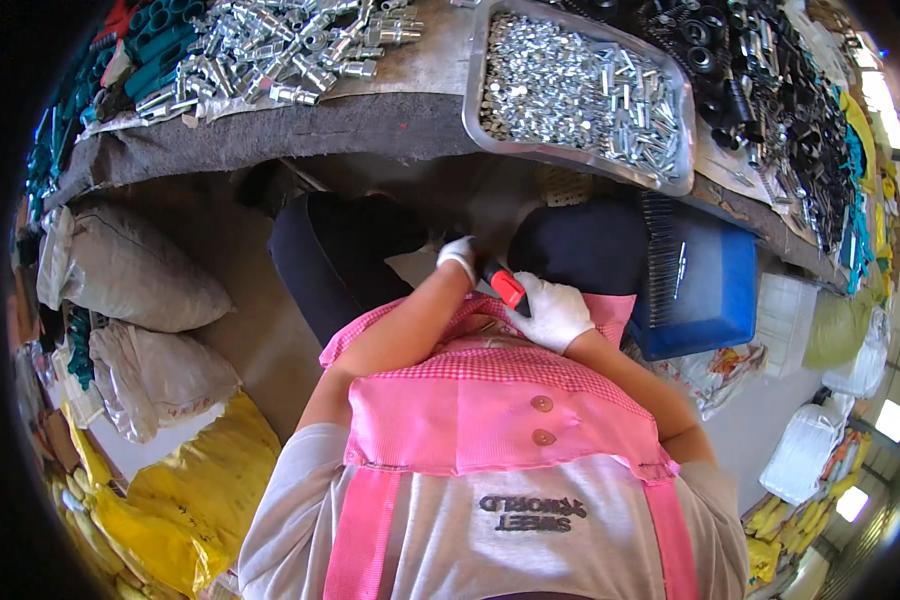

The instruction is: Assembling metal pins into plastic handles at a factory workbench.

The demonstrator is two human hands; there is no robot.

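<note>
My right hand (555,312), in a white glove, is closed around a red and black hand-held tool (507,288) above my lap. The tool points forward and left, its dark front end between my two hands. What kind of tool it is does not show clearly. My left hand (458,254), also gloved in white, is just beyond that end, between my knees. Its fingers look curled, and whatever they hold is lost against the dark background. A pink checked apron (500,400) covers my lap below both hands.
A metal tray (477,110) of small silver parts sits at the bench edge, beside piled metal fittings (300,50) and black parts (730,80). Right of my knee stands a blue bin (710,335) with dark springs. Sacks (140,270) and yellow sheeting (200,490) lie left.
</note>
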